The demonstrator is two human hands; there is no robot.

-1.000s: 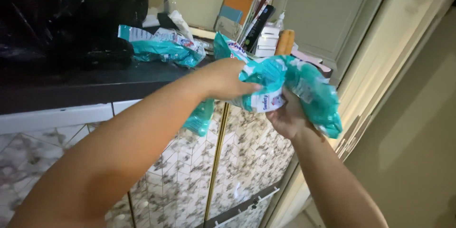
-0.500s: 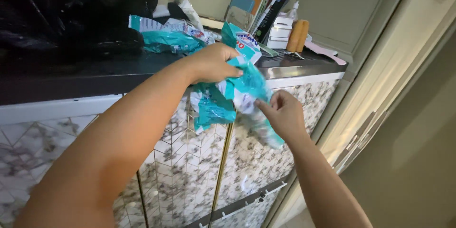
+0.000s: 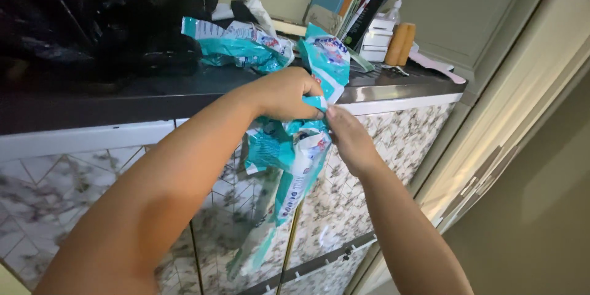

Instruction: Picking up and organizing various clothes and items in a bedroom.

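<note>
Left hand clamps the teal plastic wrapper by its top so it hangs loose off the tabletop's front edge; right hand pinches the same top, both grips closed.

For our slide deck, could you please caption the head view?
Left hand and right hand grip a crumpled teal plastic wrapper before a marble-patterned cabinet.

You have one view only, from the camera on your head. It looks forward and down along both forearms, close enough that your left hand and right hand fill mid-frame. It faces the dark countertop and the marble-patterned cabinet front below it.
</note>
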